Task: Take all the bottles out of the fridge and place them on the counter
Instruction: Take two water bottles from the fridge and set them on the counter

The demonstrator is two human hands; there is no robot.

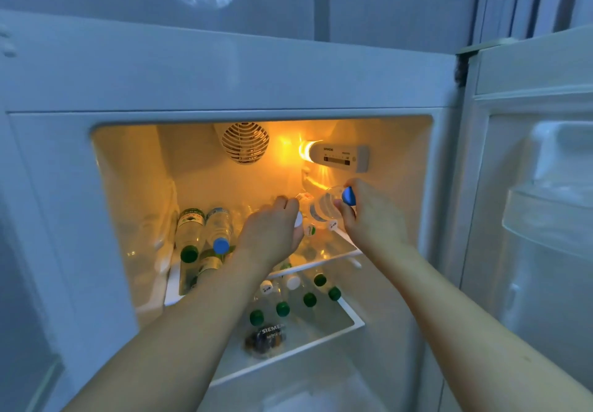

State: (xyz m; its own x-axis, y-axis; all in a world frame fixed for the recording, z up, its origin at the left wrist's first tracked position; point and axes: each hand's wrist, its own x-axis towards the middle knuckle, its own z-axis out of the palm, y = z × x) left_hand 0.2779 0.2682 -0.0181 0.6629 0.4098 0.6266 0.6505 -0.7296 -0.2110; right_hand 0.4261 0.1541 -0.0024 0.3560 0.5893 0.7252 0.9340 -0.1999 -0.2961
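Observation:
Both my arms reach into the lit fridge. My right hand [372, 215] grips a clear bottle with a blue cap [325, 207] by its neck, lifted above the top glass shelf [324, 262]. My left hand [272, 230] closes around a white-capped bottle [299, 220] lying on that shelf. To the left on the same shelf lie a green-capped bottle [189, 235] and a blue-capped bottle [219, 228]. On the shelf below [349, 323] stand several bottles with green caps [282, 309] and white caps [292, 282].
The fridge door [539, 206] hangs open on the right with its door bins. A fan grille [245, 143] and a lamp with control panel [340, 156] sit at the back of the fridge. A dark packet [264, 341] lies at the lower shelf's front.

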